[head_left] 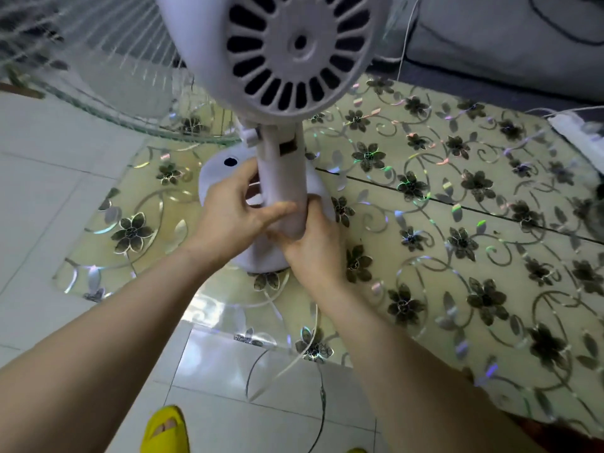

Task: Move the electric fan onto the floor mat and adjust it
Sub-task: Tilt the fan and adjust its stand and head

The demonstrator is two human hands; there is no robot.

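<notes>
A white electric fan stands upright with its round base on the yellow floor mat patterned with dark flowers. I see the vented back of its motor housing from above, and the wire cage reaches out to the upper left. My left hand wraps the lower part of the white stand column from the left. My right hand grips the same column from the right, just below the left thumb. Both hands hide the bottom of the column.
White floor tiles lie left of and in front of the mat. The fan's cord trails over the tiles toward me. A grey sofa stands at the back right, a white power strip beside it. My yellow slipper is at the bottom.
</notes>
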